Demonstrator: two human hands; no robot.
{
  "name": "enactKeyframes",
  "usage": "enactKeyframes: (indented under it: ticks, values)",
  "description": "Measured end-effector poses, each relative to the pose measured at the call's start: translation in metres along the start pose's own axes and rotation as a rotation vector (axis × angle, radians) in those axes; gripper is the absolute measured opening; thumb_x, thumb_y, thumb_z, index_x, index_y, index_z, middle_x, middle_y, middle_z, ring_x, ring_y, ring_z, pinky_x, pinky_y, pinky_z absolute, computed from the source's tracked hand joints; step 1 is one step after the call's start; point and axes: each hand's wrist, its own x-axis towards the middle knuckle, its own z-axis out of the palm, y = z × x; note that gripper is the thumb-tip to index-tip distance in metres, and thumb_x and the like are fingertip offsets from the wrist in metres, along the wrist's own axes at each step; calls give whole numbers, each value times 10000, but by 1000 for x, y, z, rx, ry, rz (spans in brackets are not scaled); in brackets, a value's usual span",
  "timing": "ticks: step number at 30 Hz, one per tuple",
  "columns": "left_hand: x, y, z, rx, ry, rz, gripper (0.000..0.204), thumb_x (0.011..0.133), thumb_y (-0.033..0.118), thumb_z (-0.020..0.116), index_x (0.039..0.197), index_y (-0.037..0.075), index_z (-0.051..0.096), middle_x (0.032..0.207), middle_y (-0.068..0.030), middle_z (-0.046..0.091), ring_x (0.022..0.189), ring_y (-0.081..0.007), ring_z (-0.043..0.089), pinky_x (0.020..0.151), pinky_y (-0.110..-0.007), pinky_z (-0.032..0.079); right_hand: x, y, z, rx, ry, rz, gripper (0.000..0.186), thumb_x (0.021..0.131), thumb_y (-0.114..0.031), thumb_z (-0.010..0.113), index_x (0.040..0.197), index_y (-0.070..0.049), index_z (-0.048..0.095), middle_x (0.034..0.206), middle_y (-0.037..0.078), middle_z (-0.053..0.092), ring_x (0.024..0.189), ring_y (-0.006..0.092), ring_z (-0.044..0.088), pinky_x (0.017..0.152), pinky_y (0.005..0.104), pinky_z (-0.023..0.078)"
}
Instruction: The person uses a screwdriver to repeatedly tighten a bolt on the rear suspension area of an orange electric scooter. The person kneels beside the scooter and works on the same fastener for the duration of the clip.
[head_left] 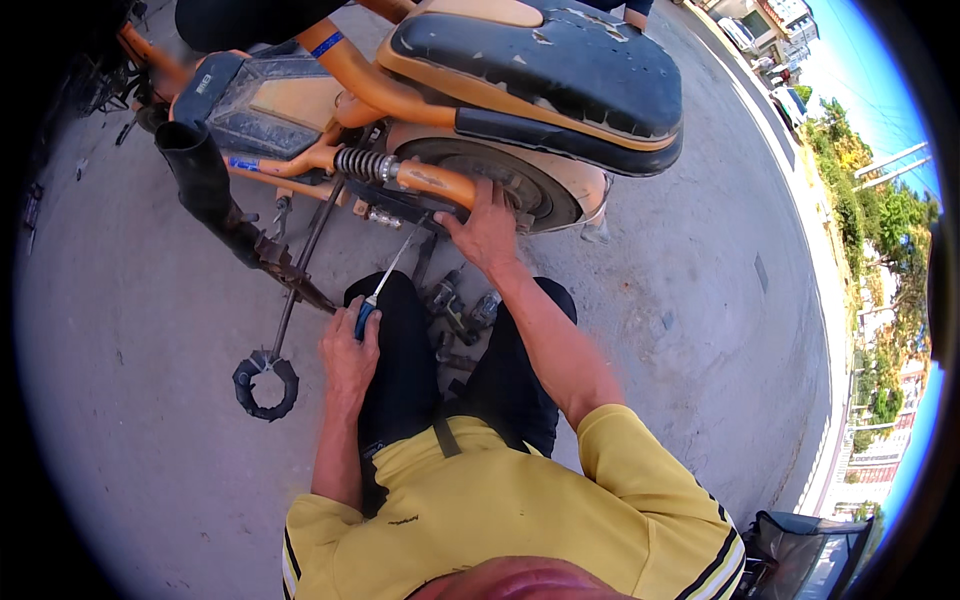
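My left hand point(348, 345) is closed around the blue handle of a screwdriver point(384, 279). Its long metal shaft slants up and right toward the underside of an orange scooter. My right hand point(487, 238) wraps over the rear end of a thick orange tube point(432, 182) beside the rear wheel point(555, 198), thumb apart and pointing left; some fingertips are hidden. A spring shock absorber point(362, 164) sits just left of that tube. Below it is a dark metal bracket point(400, 207), near the screwdriver's tip; whether they touch I cannot tell.
The scooter's worn black seat point(540, 70) overhangs the wheel. A long bar with a black ring point(267, 385) at its end and a dark curved tube point(208, 190) stick out at left. Power tools point(448, 300) lie between my knees. Another person's hand point(635, 17) shows behind the seat.
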Motion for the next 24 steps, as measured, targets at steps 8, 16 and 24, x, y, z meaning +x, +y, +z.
enactKeyframes:
  ticks: [8,16,24]
  values:
    - [-2,-11,5,-11,0,81,309,915,151,761,1185,7,723,921,-195,698,828,-423,689,709,-475,546,-1,2,-6,-21,-63,54,726,761,-389,863,1299,-62,500,1249,202,583,1183,424,584,991,515,469]
    - [-4,-12,6,-86,-20,17,299,926,142,749,1165,-34,712,936,-216,699,856,-437,677,757,-501,529,-3,-2,-9,-7,-55,37,736,753,-371,866,1312,-63,500,1246,227,577,1190,440,574,995,551,451]
    - [-11,-10,13,168,22,147,322,956,181,727,1231,16,698,969,-191,663,842,-409,668,715,-486,534,-4,-4,-18,-14,-30,62,705,741,-364,869,1282,-75,523,1219,199,598,1172,426,608,986,525,474]
